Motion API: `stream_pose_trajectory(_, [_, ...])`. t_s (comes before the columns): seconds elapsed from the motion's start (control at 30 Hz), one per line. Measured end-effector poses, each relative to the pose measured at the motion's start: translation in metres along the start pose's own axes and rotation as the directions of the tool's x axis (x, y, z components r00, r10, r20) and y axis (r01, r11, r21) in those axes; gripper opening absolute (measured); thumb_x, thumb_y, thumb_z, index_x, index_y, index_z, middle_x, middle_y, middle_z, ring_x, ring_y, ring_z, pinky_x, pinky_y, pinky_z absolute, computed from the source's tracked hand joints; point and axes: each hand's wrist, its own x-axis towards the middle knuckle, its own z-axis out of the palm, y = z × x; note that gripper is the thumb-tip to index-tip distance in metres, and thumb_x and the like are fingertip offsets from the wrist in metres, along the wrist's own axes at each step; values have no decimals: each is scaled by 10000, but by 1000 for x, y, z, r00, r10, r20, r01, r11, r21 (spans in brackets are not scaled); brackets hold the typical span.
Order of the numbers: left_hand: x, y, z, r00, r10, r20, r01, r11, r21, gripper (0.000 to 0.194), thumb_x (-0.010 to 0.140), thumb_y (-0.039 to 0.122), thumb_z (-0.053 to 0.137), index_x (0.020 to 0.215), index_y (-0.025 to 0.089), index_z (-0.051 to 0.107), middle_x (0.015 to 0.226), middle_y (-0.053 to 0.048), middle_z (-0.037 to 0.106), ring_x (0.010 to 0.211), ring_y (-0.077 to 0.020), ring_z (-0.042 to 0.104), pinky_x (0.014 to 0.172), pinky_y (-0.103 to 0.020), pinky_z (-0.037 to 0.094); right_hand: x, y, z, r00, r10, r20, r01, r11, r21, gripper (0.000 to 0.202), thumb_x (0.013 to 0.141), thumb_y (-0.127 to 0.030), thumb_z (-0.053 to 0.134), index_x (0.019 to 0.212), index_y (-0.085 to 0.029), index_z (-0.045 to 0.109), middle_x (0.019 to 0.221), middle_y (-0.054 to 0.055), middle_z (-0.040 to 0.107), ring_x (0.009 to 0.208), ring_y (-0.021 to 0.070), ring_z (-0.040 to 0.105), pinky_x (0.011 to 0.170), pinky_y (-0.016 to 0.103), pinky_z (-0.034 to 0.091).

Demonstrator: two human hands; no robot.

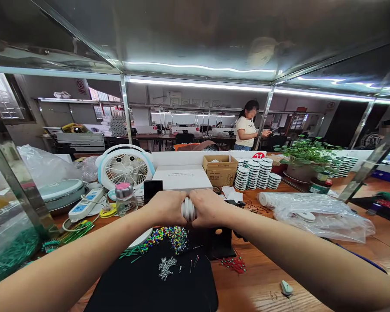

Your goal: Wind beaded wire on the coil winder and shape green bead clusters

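Observation:
Both of my hands meet above the black mat (156, 286), around a short stack of white round spools (189, 209). My left hand (169, 207) grips the stack's left side, its fingers curled behind it. From the right, my right hand (208, 207) holds the same stack, fingers also wrapped round. Below on the mat lie colourful beads (178, 238), a pile of small silver metal pieces (167, 267) and two pins (195, 261). A black stand (223, 242) is partly hidden under my right hand.
Behind my hands stand a fan (126, 168), a glass jar (126, 199), a white box (182, 177), a cardboard box (220, 171) and spool stacks (253, 173). A plastic bag (321, 214) and potted plant (303, 160) are right. A person (247, 128) stands beyond.

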Motion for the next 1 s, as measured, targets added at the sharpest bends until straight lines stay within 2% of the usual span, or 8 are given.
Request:
stream_pose_trajectory(0.13, [0, -1, -1, 1000, -3, 21, 2, 1000, 12, 610, 542, 654, 632, 981, 237, 556, 943, -59, 670, 853, -310, 624, 648, -353, 455, -7, 15, -9, 998, -56, 33, 51, 989, 141, 803, 528, -570, 725, 1152, -124, 485, 1106, 141, 577, 984, 279, 555, 796, 353, 451])
stream_pose_trajectory(0.3, [8, 2, -5, 995, -19, 96, 19, 1000, 5, 745, 439, 706, 666, 988, 214, 559, 983, -83, 653, 889, -316, 607, 684, -365, 464, -12, 22, -11, 997, 1, 72, -4, 1000, 30, 607, 601, -580, 672, 981, -117, 574, 988, 144, 626, 876, 297, 589, 733, 383, 468])
stream_pose_trajectory(0.53, [13, 4, 0, 998, -8, 59, 10, 999, -33, 541, 540, 603, 635, 950, 255, 576, 876, -29, 680, 773, -284, 633, 586, -329, 436, -5, 17, -6, 998, -24, 65, 25, 1000, -17, 616, 562, -527, 704, 996, -110, 573, 986, 142, 633, 872, 288, 596, 718, 370, 475])
stream_pose_trajectory(0.67, [17, 5, -9, 984, -48, 171, 62, 995, -78, 510, 502, 550, 676, 903, 245, 598, 805, -17, 681, 709, -264, 632, 521, -296, 411, -6, 19, -3, 999, -33, 23, 35, 998, -61, 500, 588, -468, 682, 941, -126, 588, 937, 124, 647, 874, 287, 596, 742, 378, 468])
stream_pose_trajectory(0.77, [19, 6, -18, 960, -61, 274, 106, 983, -150, 504, 501, 529, 686, 900, 232, 603, 745, -2, 672, 646, -232, 627, 488, -270, 403, -7, 20, 0, 999, -33, 0, 32, 997, -63, 515, 592, -473, 677, 965, -130, 584, 956, 122, 647, 895, 286, 593, 759, 377, 467])
stream_pose_trajectory(0.87, [21, 6, -22, 950, -32, 311, 99, 975, -201, 547, 499, 522, 697, 949, 225, 602, 775, -4, 673, 671, -223, 628, 525, -267, 428, -7, 19, -1, 1000, -18, 17, 19, 997, -69, 554, 591, -503, 679, 993, -134, 585, 970, 123, 647, 905, 281, 594, 766, 367, 469])
stream_pose_trajectory(0.93, [22, 6, -20, 951, 4, 308, 68, 972, -223, 642, 478, 554, 710, 1015, 223, 587, 840, -17, 677, 734, -236, 632, 587, -281, 451, -6, 18, -5, 999, -10, 51, 15, 996, -84, 632, 563, -574, 679, 1000, -126, 591, 964, 130, 648, 891, 289, 596, 751, 370, 478])
stream_pose_trajectory(1.0, [23, 8, -13, 974, 2, 227, 42, 982, -187, 719, 454, 593, 714, 1056, 227, 571, 912, -36, 676, 793, -260, 628, 642, -308, 461, -4, 17, -8, 997, -1, 77, 10, 993, -120, 679, 537, -609, 677, 989, -108, 603, 946, 141, 651, 868, 300, 599, 728, 377, 486])
